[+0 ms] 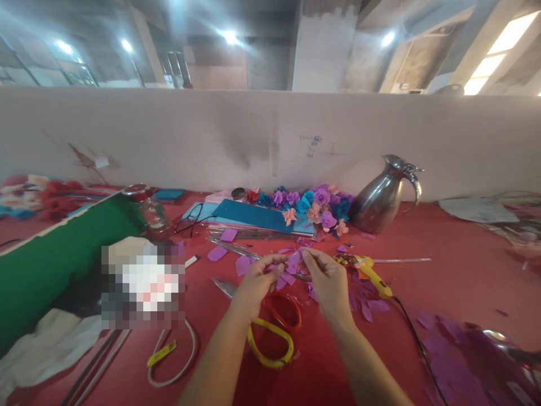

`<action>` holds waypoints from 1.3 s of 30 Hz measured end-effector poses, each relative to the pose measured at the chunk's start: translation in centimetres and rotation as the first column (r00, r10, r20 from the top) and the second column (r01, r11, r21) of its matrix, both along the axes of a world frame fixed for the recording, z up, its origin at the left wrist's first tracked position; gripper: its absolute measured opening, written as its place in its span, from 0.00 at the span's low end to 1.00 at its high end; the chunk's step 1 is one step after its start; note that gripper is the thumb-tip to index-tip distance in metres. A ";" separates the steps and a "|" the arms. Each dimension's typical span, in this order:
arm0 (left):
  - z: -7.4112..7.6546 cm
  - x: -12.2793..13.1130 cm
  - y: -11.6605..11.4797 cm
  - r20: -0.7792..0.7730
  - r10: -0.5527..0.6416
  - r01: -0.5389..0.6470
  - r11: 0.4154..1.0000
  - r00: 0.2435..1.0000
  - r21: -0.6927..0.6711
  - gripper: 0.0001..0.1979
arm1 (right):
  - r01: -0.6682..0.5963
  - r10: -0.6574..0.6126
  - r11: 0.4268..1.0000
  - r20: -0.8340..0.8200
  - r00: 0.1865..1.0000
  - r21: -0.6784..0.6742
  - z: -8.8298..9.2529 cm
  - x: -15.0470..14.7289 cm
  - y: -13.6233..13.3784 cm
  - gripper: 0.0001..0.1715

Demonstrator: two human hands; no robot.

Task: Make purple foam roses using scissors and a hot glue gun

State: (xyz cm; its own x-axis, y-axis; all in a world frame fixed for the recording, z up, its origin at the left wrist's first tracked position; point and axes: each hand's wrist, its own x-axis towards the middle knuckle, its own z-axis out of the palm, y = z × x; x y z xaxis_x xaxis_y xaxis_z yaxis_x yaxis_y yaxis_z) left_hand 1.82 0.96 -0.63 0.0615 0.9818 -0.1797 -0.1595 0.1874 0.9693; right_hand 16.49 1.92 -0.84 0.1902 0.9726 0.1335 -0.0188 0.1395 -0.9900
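Observation:
My left hand [260, 285] is closed, with thumb and forefinger pinched at the left edge of a purple paper petal [295, 261]. From the other side my right hand [329, 282] pinches the same petal, its fingertips close to the left ones. Loose purple petals [217, 253] lie around both hands on the red table. Below them rest large scissors with one red and one yellow handle [270, 361], partly hidden by my left hand and forearm. To the right of my right hand lies a yellow glue gun [374, 277] with a glue stick at its back.
Behind the hands are a blue sheet [253, 215], eyeglasses [193, 220] and a pile of paper flowers [321, 196]. A steel jug [378, 197] stands at back right, a glass jar [154, 211] at back left. A green panel [59, 254] runs along the left; a cable [416, 338] trails right.

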 end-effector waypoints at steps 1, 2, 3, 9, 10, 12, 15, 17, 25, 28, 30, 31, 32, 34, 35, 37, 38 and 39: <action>0.1 -0.1 0.0 -0.001 -0.002 0.002 1.000 1.000 0.008 0.21 | 0.028 -0.029 0.999 0.060 0.998 0.026 0.0 0.1 0.0 0.16; 0.2 -0.1 0.0 0.001 -0.005 0.005 1.000 1.000 0.015 0.21 | 0.056 -0.061 0.997 0.115 0.991 0.053 0.0 0.2 0.0 0.16; 0.2 -0.2 -0.1 0.001 -0.007 0.007 1.000 1.000 0.020 0.21 | 0.082 -0.094 0.993 0.160 0.983 0.079 0.0 0.4 0.1 0.16; 0.4 -0.6 -0.1 0.027 -0.024 0.023 0.999 0.999 0.036 0.19 | 0.128 -0.169 0.980 0.308 0.936 0.151 -0.1 0.7 0.0 0.17; 0.4 -0.6 -0.1 0.044 -0.027 0.025 0.999 0.999 0.045 0.19 | 0.133 -0.182 0.978 0.342 0.922 0.162 -0.1 0.7 0.0 0.17; 0.5 -0.7 0.0 0.069 -0.015 0.011 0.998 0.998 0.058 0.19 | 0.143 -0.208 0.972 0.402 0.892 0.186 -0.2 0.7 -0.1 0.16; 0.5 -0.8 0.0 0.059 -0.003 0.001 1.000 0.998 0.025 0.20 | 0.123 -0.203 0.971 0.432 0.879 0.206 -0.3 0.6 -0.2 0.15; 0.3 -0.7 0.0 0.043 -0.027 0.028 1.000 0.999 -0.013 0.20 | 0.097 -0.187 0.970 0.432 0.882 0.222 -0.3 0.4 -0.3 0.15; 0.2 -0.2 0.0 0.023 0.003 -0.001 0.998 1.000 -0.061 0.20 | 0.011 -0.025 0.997 0.172 0.985 0.082 -0.1 -0.3 -0.3 0.13; -0.1 -0.2 0.1 0.027 0.006 -0.004 0.998 1.000 -0.063 0.21 | -0.056 0.055 0.998 0.030 0.998 0.027 -0.3 -0.6 -0.2 0.14; -0.4 -0.2 0.2 0.022 0.020 -0.018 0.999 1.000 -0.051 0.21 | -0.082 0.082 0.997 -0.032 0.996 0.011 -0.5 -0.7 -0.2 0.14; -0.5 -0.2 0.2 0.020 0.025 -0.024 0.999 0.999 -0.048 0.20 | -0.088 0.088 0.996 -0.049 0.995 0.006 -0.5 -0.8 -0.3 0.14; -0.6 -0.2 0.3 0.022 0.027 -0.026 0.998 0.999 -0.048 0.20 | -0.094 0.094 0.996 -0.059 0.994 0.003 -0.6 -0.8 -0.3 0.14; -0.6 -0.2 0.3 0.031 0.027 -0.025 0.998 0.999 -0.051 0.19 | -0.104 0.104 0.995 -0.078 0.992 0.000 -0.5 -0.9 -0.4 0.14; -0.6 -0.2 0.3 0.037 0.030 -0.028 0.998 0.999 -0.050 0.19 | -0.107 0.107 0.994 -0.086 0.991 -0.001 -0.5 -0.9 -0.4 0.14; -0.4 -0.2 0.2 0.045 0.041 -0.039 0.998 0.998 -0.044 0.19 | -0.108 0.108 0.994 -0.102 0.989 0.000 -0.4 -1.0 -0.5 0.14; -0.4 -0.2 0.2 0.048 0.047 -0.045 0.998 0.998 -0.042 0.19 | -0.110 0.110 0.994 -0.109 0.988 0.002 -0.3 -1.0 -0.5 0.13; -0.3 -0.1 0.2 0.049 0.050 -0.048 0.998 0.998 -0.041 0.18 | -0.110 0.110 0.994 -0.117 0.987 0.003 -0.2 -1.0 -0.5 0.13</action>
State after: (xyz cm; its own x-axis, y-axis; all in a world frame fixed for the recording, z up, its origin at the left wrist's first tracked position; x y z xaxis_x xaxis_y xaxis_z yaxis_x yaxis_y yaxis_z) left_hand 1.67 1.17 -0.94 0.0231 0.9760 -0.2165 -0.2173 0.2163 0.9518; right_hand 15.50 1.37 -1.08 0.0963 0.9888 0.1136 -0.1493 0.1272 -0.9806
